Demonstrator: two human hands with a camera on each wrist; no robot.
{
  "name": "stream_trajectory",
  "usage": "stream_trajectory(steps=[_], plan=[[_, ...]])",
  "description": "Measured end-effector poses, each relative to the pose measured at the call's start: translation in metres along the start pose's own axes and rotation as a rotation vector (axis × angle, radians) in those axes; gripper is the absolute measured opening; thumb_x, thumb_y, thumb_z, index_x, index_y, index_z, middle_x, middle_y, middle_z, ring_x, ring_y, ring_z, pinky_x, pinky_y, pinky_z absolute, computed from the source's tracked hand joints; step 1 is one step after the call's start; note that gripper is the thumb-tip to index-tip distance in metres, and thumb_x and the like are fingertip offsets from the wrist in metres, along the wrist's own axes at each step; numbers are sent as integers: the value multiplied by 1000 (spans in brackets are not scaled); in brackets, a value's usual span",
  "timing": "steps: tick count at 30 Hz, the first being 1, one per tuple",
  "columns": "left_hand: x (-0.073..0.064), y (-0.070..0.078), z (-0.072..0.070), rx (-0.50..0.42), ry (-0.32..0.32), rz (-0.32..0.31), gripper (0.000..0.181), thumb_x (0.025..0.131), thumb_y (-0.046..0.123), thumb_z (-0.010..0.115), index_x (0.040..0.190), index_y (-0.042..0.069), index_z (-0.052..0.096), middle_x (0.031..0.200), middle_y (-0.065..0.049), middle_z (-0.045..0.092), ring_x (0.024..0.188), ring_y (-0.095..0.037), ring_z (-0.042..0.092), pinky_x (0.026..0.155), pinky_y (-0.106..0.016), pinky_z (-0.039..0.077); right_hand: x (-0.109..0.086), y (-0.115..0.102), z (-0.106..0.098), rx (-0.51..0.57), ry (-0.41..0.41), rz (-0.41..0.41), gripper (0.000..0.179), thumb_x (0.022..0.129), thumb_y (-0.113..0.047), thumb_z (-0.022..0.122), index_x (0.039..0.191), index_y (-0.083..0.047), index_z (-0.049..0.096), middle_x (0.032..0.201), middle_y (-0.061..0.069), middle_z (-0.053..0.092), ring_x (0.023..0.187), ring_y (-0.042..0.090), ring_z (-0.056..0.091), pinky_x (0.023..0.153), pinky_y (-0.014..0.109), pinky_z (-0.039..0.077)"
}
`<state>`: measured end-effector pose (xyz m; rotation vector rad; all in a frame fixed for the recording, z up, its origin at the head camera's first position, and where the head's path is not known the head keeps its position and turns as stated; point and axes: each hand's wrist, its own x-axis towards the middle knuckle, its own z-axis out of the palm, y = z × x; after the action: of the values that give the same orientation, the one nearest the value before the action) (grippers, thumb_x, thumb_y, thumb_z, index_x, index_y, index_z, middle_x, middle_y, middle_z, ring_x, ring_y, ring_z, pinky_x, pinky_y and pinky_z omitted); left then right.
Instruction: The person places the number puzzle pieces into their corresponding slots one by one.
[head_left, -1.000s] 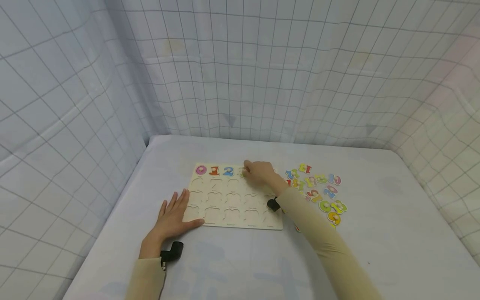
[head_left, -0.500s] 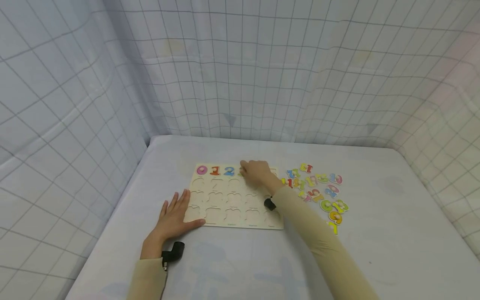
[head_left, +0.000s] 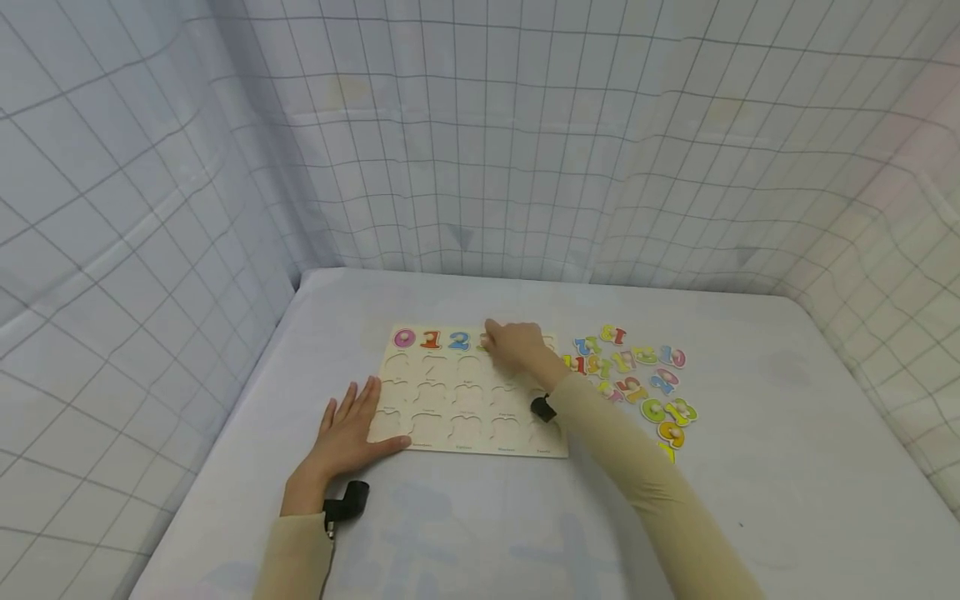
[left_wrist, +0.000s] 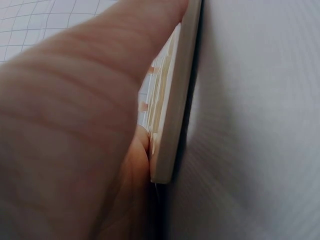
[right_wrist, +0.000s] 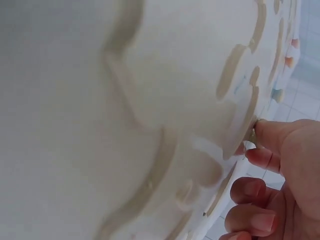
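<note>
A pale wooden number puzzle board (head_left: pixel 442 423) lies on the table, with a pink 0 (head_left: pixel 404 337), a red 1 (head_left: pixel 431 339) and a blue 2 (head_left: pixel 459 340) set in its top row. My left hand (head_left: pixel 347 433) rests with fingers spread over the board's left edge, thumb along the bottom left corner. Over the top row, just right of the 2, my right hand (head_left: pixel 516 346) pinches the small knob (right_wrist: pixel 255 136) of a number piece between thumb and index finger. Only a greenish bit of that piece (head_left: pixel 482 342) shows in the head view; the hand covers the remainder.
Right of the board lie several loose number pieces, among them a red and yellow 13 (head_left: pixel 613 335), an orange piece (head_left: pixel 671 434) and a yellow one (head_left: pixel 667 452). White grid-patterned curtains (head_left: pixel 480 150) enclose the table (head_left: pixel 450 533) at the back and sides.
My right hand stays at the same spot in the top row, with only a slight shift. The right forearm has moved a little left, uncovering more of the yellow piece. My left hand holds still.
</note>
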<state>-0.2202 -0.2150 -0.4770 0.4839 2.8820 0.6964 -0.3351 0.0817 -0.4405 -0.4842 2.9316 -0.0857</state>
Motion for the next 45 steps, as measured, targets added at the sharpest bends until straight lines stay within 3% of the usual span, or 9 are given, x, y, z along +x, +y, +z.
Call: stream_trajectory(steps=[3, 9, 13, 18, 21, 25, 29, 38, 45], plan=[[-1, 0, 1, -2, 1, 0, 111, 79, 66, 60, 150, -2, 10, 156, -18, 7, 142, -37, -3, 108, -54, -9, -8, 6, -2, 43, -43, -5, 23, 101, -38, 43, 111, -18, 47, 76, 4, 59, 67, 20, 52, 60, 34, 40], [-3, 2, 2, 1, 3, -4, 111, 79, 67, 60, 150, -2, 9, 156, -18, 7, 142, -37, -4, 108, -54, -9, -32, 33, -7, 174, -64, -50, 37, 98, -43, 46, 129, -24, 53, 116, 6, 64, 99, 25, 61, 80, 45, 47], [-4, 3, 3, 3, 4, -9, 111, 79, 66, 60, 150, -2, 9, 156, -18, 7, 142, -37, -3, 108, -54, -10, -53, 55, -13, 273, -25, -66, 36, 98, -43, 49, 122, -19, 59, 91, 4, 65, 75, 18, 59, 63, 36, 47], [-4, 4, 4, 6, 3, -12, 111, 79, 66, 60, 150, -2, 9, 156, -18, 7, 142, -36, -4, 108, -54, -10, -85, 82, -16, 354, 19, -72, 31, 97, -42, 51, 104, -14, 61, 65, -1, 50, 50, 12, 41, 45, 26, 30], [-4, 5, 3, 10, 1, -13, 111, 79, 66, 60, 150, -2, 9, 156, -19, 6, 142, -37, -4, 108, -54, -10, -105, 91, -16, 353, 7, -52, 29, 97, -40, 52, 94, -12, 60, 63, -2, 49, 50, 12, 41, 46, 26, 30], [-6, 6, 2, -1, 0, -12, 111, 79, 65, 60, 150, -3, 9, 156, -19, 7, 141, -38, -4, 108, -55, -10, -130, 99, -11, 316, -87, 17, 27, 96, -37, 55, 86, -12, 59, 62, -3, 49, 53, 13, 46, 49, 27, 33], [-7, 7, 3, -13, -1, -8, 110, 79, 65, 61, 150, -3, 10, 156, -20, 7, 141, -38, -3, 107, -56, -9, -151, 107, 2, 302, -157, 40, 32, 95, -38, 55, 75, -14, 57, 61, -3, 43, 55, 12, 41, 52, 27, 29], [-7, 7, 3, -3, 0, -14, 111, 79, 65, 60, 150, -3, 9, 156, -20, 7, 141, -38, -3, 107, -56, -9, -188, 104, 20, 370, -179, 22, 39, 89, -47, 62, 66, -16, 57, 57, -6, 41, 51, 10, 38, 49, 26, 27], [-4, 5, 4, 15, -4, -18, 112, 79, 67, 59, 150, -2, 8, 156, -19, 6, 142, -37, -5, 108, -55, -10, -200, 94, 31, 358, -131, 125, 35, 86, -46, 65, 66, -19, 56, 57, -6, 45, 51, 12, 44, 48, 27, 31]])
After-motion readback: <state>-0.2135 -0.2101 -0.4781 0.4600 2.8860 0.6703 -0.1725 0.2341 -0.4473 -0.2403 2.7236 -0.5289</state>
